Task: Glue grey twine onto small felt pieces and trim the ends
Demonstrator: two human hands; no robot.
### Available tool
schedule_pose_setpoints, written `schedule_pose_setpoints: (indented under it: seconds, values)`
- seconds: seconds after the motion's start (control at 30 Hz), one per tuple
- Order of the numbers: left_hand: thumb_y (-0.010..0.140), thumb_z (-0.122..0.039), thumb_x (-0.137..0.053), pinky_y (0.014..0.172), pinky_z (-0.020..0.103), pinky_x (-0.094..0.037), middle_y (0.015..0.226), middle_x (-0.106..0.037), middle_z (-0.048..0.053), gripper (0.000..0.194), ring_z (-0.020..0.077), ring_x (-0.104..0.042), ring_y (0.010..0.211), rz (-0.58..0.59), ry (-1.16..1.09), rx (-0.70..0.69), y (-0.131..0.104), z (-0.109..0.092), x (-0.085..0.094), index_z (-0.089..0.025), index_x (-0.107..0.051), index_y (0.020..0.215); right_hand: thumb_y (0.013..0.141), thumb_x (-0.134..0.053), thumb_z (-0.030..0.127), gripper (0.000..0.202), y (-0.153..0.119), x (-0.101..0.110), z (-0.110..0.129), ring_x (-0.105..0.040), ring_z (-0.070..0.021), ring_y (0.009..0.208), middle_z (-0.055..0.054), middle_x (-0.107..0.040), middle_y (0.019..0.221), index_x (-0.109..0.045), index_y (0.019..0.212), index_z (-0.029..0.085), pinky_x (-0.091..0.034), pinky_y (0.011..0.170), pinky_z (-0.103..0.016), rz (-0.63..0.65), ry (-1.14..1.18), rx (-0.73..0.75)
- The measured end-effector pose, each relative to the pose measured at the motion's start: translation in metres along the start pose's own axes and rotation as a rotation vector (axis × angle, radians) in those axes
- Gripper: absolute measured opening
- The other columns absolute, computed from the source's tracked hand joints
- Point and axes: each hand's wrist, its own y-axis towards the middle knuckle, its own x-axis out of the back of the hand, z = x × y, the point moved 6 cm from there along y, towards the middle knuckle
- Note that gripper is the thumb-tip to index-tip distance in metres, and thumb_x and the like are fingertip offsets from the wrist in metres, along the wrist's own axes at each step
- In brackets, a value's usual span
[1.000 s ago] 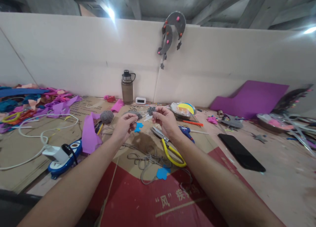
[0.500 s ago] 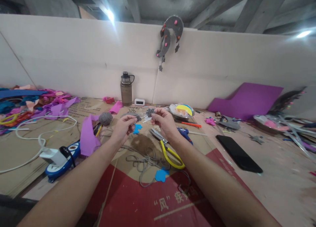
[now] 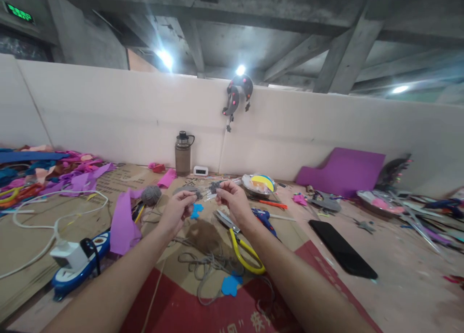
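Note:
Between thumb and fingers, my left hand (image 3: 180,208) pinches a small dark grey piece (image 3: 198,194). My right hand (image 3: 232,201) grips another small grey piece (image 3: 214,187), held slightly higher; the two lie close together with a narrow gap. Fine detail on both pieces is too small to tell. Beneath the hands, a loose tangle of grey yarn (image 3: 206,264) rests on the cardboard (image 3: 174,270), near a blue cutout (image 3: 229,285). Yellow-handled scissors (image 3: 250,262) lie under my right wrist. A second blue cutout (image 3: 196,210) is beside my left fingertips.
A grey yarn ball (image 3: 151,195), purple felt (image 3: 123,224) and a power strip (image 3: 81,263) lie left. Right are a glue gun (image 3: 264,219), a foil dish (image 3: 259,185) and a black phone (image 3: 342,247). A bottle (image 3: 183,154) stands behind.
The camera view has tilted upward, so the table and hands appear lower and more ceiling shows. Both hands keep their pinch on the grey pieces.

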Motion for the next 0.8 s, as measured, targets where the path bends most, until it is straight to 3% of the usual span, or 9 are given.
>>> schedule_pose_setpoints:
  seconds: [0.8]
  values:
    - [0.058, -0.03, -0.079, 0.04, 0.017, -0.022, 0.047, -0.047, -0.006, 0.029, 0.0046, -0.038, 0.04, -0.019, 0.002, -0.009, -0.0002, -0.0016, 0.0016, -0.015, -0.058, 0.072, 0.061, -0.075, 0.027, 0.025, 0.0012, 0.0002, -0.0014, -0.05, -0.0077, 0.048, 0.008, -0.055, 0.055, -0.056, 0.075, 0.02, -0.038, 0.049, -0.021, -0.011, 0.0, 0.004]
